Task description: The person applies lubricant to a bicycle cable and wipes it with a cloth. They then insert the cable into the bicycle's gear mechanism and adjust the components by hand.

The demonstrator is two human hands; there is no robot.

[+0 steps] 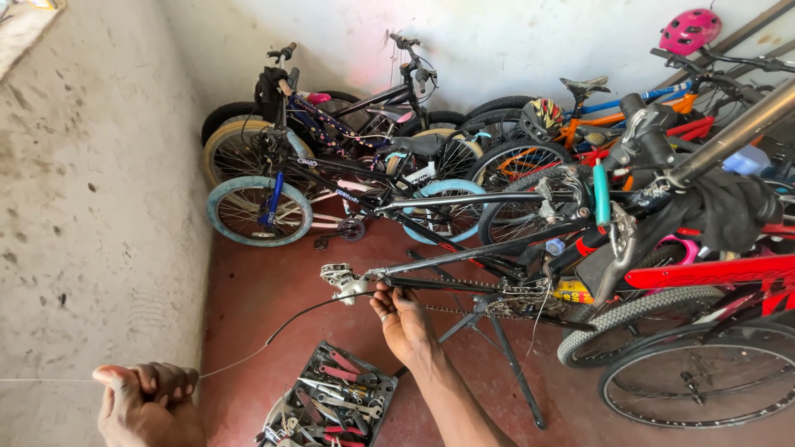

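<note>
A dark bicycle frame [464, 257] without a rear wheel hangs on a black repair stand [505, 356]. My right hand [402, 319] pinches a black cable housing [310, 313] just below the rear derailleur [341, 280] at the frame's left end. My left hand [149, 401], at the bottom left, is closed on a thin bare wire [236, 362] that comes out of the housing's free end and runs past the hand to the left. The chain [464, 310] sags along the frame behind my right hand.
A tray of hand tools [331, 401] lies on the red floor below the housing. Several bicycles [331, 165] lean against the back wall. A rough concrete wall [91, 207] stands at the left. Wheels [704, 372] and a pink helmet [689, 30] crowd the right.
</note>
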